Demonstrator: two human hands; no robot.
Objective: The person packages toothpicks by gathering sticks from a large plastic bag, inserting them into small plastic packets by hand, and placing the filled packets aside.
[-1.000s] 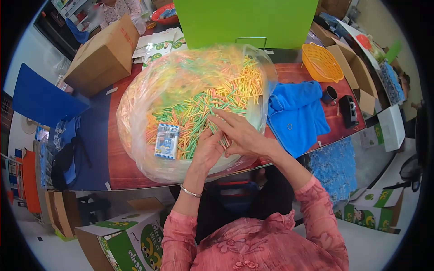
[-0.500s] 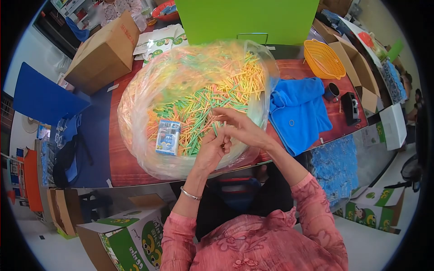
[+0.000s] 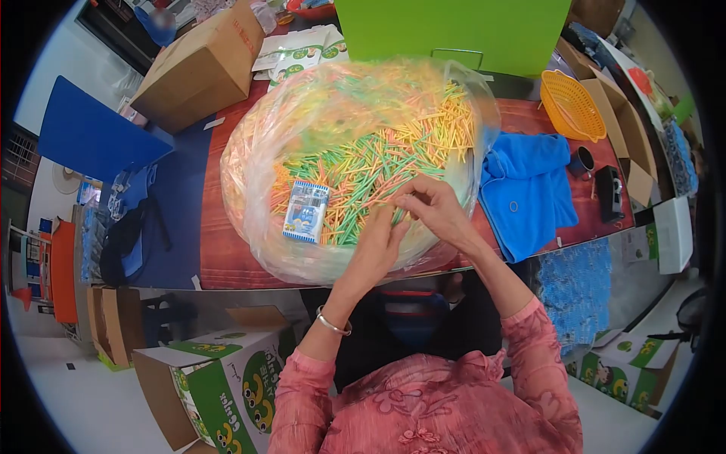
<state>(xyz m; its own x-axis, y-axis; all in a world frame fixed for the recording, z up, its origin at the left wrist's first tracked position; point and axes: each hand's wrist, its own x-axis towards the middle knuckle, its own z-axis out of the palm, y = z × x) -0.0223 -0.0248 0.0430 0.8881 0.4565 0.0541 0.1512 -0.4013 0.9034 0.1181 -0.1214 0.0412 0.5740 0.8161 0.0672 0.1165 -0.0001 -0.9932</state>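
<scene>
A big clear plastic bag (image 3: 253,219) lies open on the table, full of thin sticks (image 3: 370,163) in green, yellow, orange and pink. My left hand (image 3: 378,238) is over the bag's near side, its fingers curled together around a few of these sticks, which show only in part. Close against it, my right hand (image 3: 439,212) has thumb and forefinger pinched at the left fingertips. What the pinch holds is too small to make out. To the left of my hands, a small blue-and-white packet (image 3: 306,212) rests on the sticks.
Right of the bag lie a folded blue cloth (image 3: 525,189), a dark mug (image 3: 581,162) and a yellow basket (image 3: 572,106). A green panel (image 3: 454,30) stands behind. Cardboard boxes (image 3: 198,68) sit at the back left and below the table's front edge (image 3: 249,288).
My right hand has drawn into a pinch beside the left fingers, which are straighter than before. The head view has shifted, so the scene appears farther right and slightly turned.
</scene>
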